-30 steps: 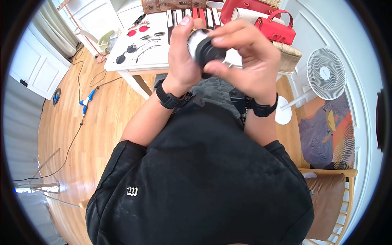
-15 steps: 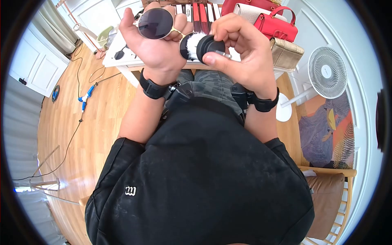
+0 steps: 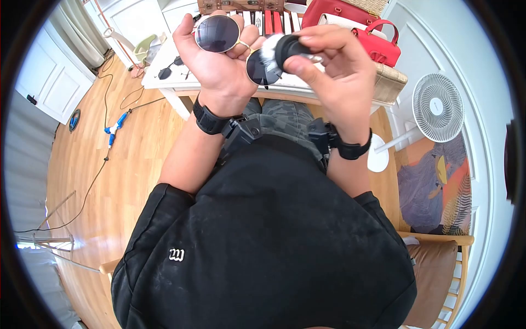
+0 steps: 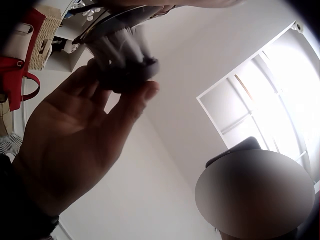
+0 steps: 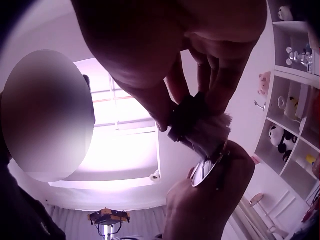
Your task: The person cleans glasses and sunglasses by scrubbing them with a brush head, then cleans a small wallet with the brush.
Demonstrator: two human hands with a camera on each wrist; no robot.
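Trailing cable: thin and dark, it curved across the smooth wooden floor from a blue-and-white connector.
Table: white-topped, with small dark glasses near its left corner.
Left hand: held up over the table edge, palm upward, its thumb stood apart while its fingers curled around the sunglasses at the bridge.
Sunglasses: two round, glossy dark lenses in a slim gold-toned metal frame, lying aslant across the left palm and fingers.
Brush: its soft white bristles met the lens nearer the right hand; its stubby black base was round and ridged. Motion blurred the bristle tips.
Right hand: its thumb and fingers pinched the black base, a narrow grip.
Bags: smooth red ones with curved handles sat close to a textured beige one.
Fan: a round white grille of fine curved ribs on a slim stand.
Chair: pale rails around a soft brown cushion.
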